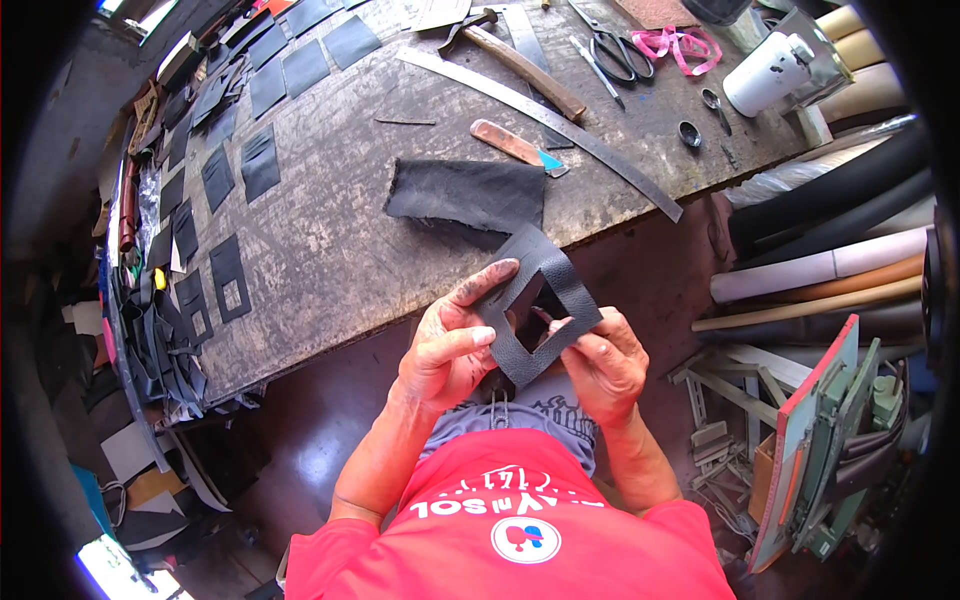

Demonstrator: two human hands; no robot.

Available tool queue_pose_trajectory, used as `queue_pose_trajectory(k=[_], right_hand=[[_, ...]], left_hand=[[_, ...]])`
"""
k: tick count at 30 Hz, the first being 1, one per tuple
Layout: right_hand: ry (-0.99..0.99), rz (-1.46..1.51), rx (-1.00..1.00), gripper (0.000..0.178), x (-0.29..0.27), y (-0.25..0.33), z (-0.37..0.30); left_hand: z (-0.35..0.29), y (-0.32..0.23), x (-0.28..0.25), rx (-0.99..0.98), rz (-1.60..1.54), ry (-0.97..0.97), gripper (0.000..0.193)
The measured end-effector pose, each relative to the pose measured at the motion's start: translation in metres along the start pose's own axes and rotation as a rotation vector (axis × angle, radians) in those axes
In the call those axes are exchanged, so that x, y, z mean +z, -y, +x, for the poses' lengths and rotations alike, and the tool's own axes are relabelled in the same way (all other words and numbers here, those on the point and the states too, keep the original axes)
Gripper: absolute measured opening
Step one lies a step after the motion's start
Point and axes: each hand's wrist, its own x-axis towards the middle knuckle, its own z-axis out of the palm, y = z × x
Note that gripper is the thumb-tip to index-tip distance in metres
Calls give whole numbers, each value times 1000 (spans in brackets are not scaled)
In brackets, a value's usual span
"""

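Observation:
Between my two hands is a black leather piece [519, 358] with a rectangular window cut in it, held in front of the table's near edge. My left hand [450, 340] pinches its left side, thumb on the front face, with dark smudges on the fingers. At the lower right side, my right hand [608, 368] grips the border, its fingertips partly behind the leather. Just beyond lies a folded black cloth-like sheet [465, 192] on the table edge. A cutter knife [512, 146] with a wooden-looking handle and blue tip rests past that sheet.
On the worn table [330, 220] lie a steel ruler [560, 122], a hammer [525, 70], scissors [622, 58] and pink tape [680, 48]. A white bottle [768, 75] stands at the far right. Black leather pieces [260, 162] spread leftward. Material rolls [830, 265] are stacked at right.

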Motion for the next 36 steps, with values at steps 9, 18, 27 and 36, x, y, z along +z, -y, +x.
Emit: queue_pose_trajectory(k=[9,18,27,36], right_hand=[[-186,923,676,22,-45,-29,3],[190,867,834,25,-44,-13,46],[-139,984,903,23,-29,-9,43],[-196,373,800,21,-65,-71,60]], left_hand=[[-4,-29,8,93,878,146,60],[5,-25,19,-101,863,139,49],[2,20,-14,233,761,-104,36],[9,0,-17,42,367,-86,56]])
